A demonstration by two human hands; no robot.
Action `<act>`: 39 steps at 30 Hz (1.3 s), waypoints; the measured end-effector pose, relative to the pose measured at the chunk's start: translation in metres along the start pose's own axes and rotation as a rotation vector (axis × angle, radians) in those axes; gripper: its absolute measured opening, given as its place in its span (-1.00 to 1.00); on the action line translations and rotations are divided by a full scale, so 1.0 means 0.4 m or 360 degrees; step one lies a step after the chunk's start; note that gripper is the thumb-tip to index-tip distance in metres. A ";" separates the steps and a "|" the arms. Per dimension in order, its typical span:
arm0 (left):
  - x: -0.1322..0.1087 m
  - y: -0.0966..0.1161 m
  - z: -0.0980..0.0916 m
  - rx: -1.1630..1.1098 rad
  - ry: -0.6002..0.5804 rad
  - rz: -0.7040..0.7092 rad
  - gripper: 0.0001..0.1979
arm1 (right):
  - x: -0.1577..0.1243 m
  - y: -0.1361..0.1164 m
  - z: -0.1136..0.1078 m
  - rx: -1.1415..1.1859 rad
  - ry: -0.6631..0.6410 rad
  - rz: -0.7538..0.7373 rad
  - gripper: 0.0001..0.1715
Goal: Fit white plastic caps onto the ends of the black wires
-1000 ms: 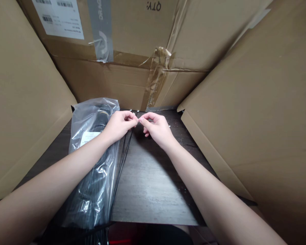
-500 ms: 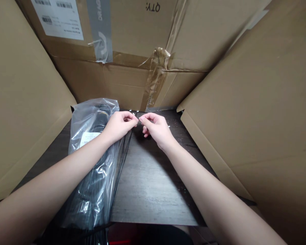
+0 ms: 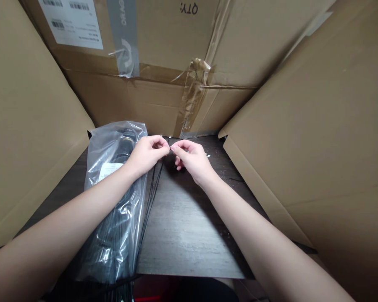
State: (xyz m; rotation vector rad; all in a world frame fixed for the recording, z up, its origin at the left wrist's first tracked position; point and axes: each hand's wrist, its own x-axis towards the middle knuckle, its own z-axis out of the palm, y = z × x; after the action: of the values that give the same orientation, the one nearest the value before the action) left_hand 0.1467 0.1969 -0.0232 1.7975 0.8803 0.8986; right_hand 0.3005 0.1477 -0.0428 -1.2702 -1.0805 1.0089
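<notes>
My left hand (image 3: 149, 153) pinches thumb and forefinger together above the dark tabletop. Opposite it, my right hand (image 3: 191, 161) makes the same kind of pinch, and the two sets of fingertips meet or nearly meet. Whatever lies between them is too small and too covered to make out. Several thin black cables (image 3: 149, 205) run along the table beneath my left hand, beside a clear plastic bag (image 3: 132, 235) full of black cables. Tiny white pieces (image 3: 208, 155) lie on the table behind my hands.
Cardboard walls enclose the table (image 3: 182, 235): a taped box (image 3: 157, 100) at the back, a left panel (image 3: 25, 126) and a right panel (image 3: 327, 147). My left forearm crosses over the bag. The table's front edge is near my body.
Both hands have shifted very slightly, with the fingertips a touch further left. White bits near my left fingers are now mostly covered, while more show behind my right hand.
</notes>
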 end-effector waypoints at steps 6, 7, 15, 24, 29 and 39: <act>0.000 0.007 -0.002 0.0066 0.0010 0.0048 -0.87 | -0.001 0.000 0.001 0.0024 -0.0020 0.0007 -0.59; 0.000 0.008 -0.002 0.0069 0.0011 0.0052 -0.87 | -0.001 -0.001 0.001 0.0021 -0.0020 0.0006 -0.59; -0.001 0.011 -0.002 0.0038 0.0009 0.0037 -0.88 | -0.004 0.002 0.002 0.0034 -0.0051 -0.0012 -0.56; -0.002 0.008 0.000 0.0057 -0.0026 0.0047 -0.86 | -0.004 -0.001 0.003 0.0163 -0.0111 -0.0003 -0.52; 0.000 0.001 0.000 0.0073 -0.0048 0.0060 -0.85 | -0.004 -0.002 -0.001 0.0130 -0.0104 -0.0012 -0.56; -0.001 0.006 0.001 0.0085 -0.0045 0.0050 -0.83 | 0.005 0.000 -0.009 0.0075 -0.0156 -0.0044 -0.63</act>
State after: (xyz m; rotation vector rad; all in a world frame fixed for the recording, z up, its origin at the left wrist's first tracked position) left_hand 0.1474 0.1954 -0.0211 1.8703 0.8677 0.8751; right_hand 0.3044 0.1489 -0.0428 -1.1751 -1.1395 1.0786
